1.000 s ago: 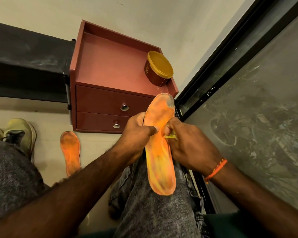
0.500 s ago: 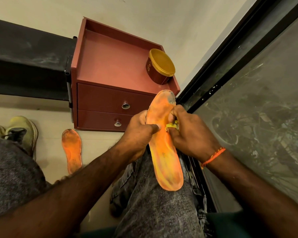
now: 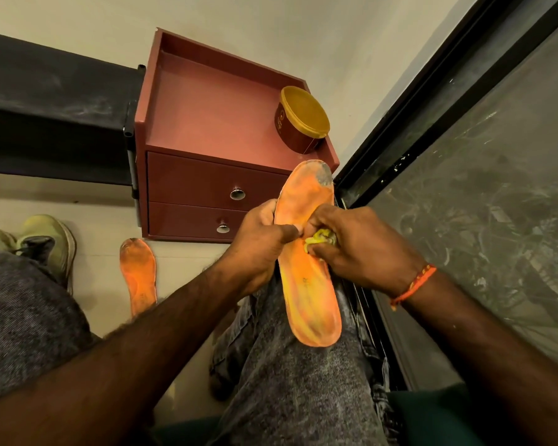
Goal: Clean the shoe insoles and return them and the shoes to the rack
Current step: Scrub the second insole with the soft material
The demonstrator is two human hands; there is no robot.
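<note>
Gripping insole (image 3: pixel 306 284), left hand (image 3: pixel 258 249); right hand (image 3: pixel 361 252) pinching cloth (image 3: pixel 319 237)

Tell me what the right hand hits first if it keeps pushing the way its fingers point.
The right hand, gripping a yellow cloth, points leftward across the orange insole; it would probably meet the left hand thumb first.

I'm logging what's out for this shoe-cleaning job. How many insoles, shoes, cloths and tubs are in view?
Insoles: 2, one held across the lap by the left hand, one lying on the floor
Shoes: 2, a pale green pair partly hidden at the left edge
Cloths: 1, a yellow cloth bunched in the right hand
Tubs: 1, gold-lidded tub on the red cabinet
Total: 6
</note>
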